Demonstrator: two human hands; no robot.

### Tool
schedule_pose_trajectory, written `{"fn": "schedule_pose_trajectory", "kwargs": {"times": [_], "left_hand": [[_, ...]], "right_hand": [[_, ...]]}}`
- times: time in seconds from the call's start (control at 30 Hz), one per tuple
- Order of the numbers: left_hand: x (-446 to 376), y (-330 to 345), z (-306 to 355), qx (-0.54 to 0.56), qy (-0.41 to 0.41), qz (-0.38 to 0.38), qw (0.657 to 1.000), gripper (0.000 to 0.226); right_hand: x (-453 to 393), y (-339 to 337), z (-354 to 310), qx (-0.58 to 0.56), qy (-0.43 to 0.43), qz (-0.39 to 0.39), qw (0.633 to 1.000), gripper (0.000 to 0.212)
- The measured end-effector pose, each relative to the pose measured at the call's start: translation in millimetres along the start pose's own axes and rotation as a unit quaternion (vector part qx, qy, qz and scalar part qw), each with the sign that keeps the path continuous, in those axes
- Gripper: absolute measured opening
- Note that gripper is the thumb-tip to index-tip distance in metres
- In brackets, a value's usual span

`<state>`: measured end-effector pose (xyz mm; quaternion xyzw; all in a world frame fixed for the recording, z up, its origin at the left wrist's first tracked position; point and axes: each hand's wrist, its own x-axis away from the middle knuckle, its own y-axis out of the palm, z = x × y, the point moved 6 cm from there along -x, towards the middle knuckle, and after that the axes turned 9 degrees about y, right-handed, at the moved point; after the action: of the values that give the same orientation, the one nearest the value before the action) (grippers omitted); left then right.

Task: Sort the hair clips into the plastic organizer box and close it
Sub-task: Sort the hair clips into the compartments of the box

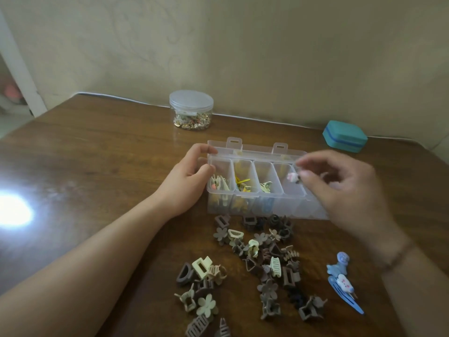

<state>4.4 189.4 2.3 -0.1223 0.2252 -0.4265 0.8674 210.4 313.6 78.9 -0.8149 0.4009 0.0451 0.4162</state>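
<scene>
A clear plastic organizer box stands open on the table, its lid tipped back. Its three left compartments hold small clips; the one farther right looks bare. My left hand grips the box's left end. My right hand hovers over the right end and pinches a small pink-and-white clip above that bare compartment. A heap of brown, beige and grey claw clips lies in front of the box. Two blue snap clips lie to the right of the heap.
A round clear jar with gold bits stands at the back by the wall. A teal case sits at the back right. The brown wooden table shows a bright glare patch at the left.
</scene>
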Motion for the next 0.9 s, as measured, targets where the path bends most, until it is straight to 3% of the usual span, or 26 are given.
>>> {"fn": "schedule_pose_trajectory", "kwargs": {"times": [0.1,0.27,0.3,0.37,0.43,0.5,0.67,0.8,0.9], "left_hand": [[0.9,-0.1,0.2,-0.004,0.0,-0.003,1.0,0.03],[0.0,-0.6,0.0,-0.007,0.005,0.005,1.0,0.031],[-0.4,-0.3,-0.8,-0.007,0.005,0.007,1.0,0.031],[-0.9,0.4,-1.8,-0.004,0.005,0.006,1.0,0.031],[-0.7,0.0,-2.9,-0.002,0.008,0.004,1.0,0.03],[-1.2,0.6,-3.4,0.0,0.013,0.004,1.0,0.03],[-1.9,0.9,-6.4,0.006,0.012,0.01,1.0,0.034],[-1.8,1.7,-6.6,0.012,0.017,0.004,1.0,0.04],[-1.5,2.9,-5.1,0.017,0.017,0.001,1.0,0.038]], "right_hand": [[-17.4,25.0,10.4,0.048,0.016,-0.046,0.998,0.017],[-6.7,-4.8,11.0,0.05,-0.034,0.029,0.998,0.013],[-3.9,-14.2,10.4,0.052,-0.044,0.011,0.998,0.01],[0.8,-22.9,15.1,0.096,-0.043,-0.105,0.989,0.007],[10.5,-25.3,28.1,0.159,-0.015,-0.249,0.955,0.024],[20.5,-31.9,39.2,0.166,0.045,-0.331,0.928,0.038],[30.2,-21.2,57.9,0.248,0.102,-0.397,0.878,0.057],[35.1,0.2,65.9,0.281,0.157,-0.456,0.83,0.041],[33.2,2.9,65.5,0.28,0.176,-0.449,0.83,0.035]]}}
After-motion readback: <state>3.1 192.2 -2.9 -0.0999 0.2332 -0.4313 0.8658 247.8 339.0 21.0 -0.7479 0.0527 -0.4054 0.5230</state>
